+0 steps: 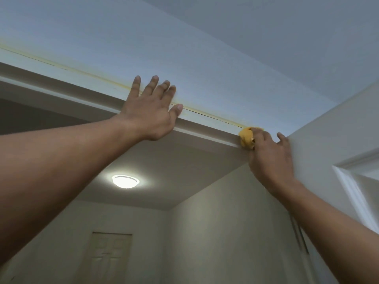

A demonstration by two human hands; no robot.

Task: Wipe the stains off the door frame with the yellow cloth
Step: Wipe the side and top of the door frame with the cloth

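The white door frame's top rail [78, 78] runs overhead from the left edge down to the right. A thin yellowish stain line with a dark crack [205, 114] follows its upper edge. My left hand [150, 111] lies flat on the rail near the middle, fingers spread, holding nothing. At the rail's right end my right hand [270, 154] presses a bunched yellow cloth [247, 139] against the frame, close to the corner. Most of the cloth is hidden under my fingers.
An open white panelled door [338, 140] stands at the right, touching my right hand's fingertips. Beyond the doorway a lit round ceiling lamp [125, 181] hangs in a small room, with another closed door [108, 257] at the far end.
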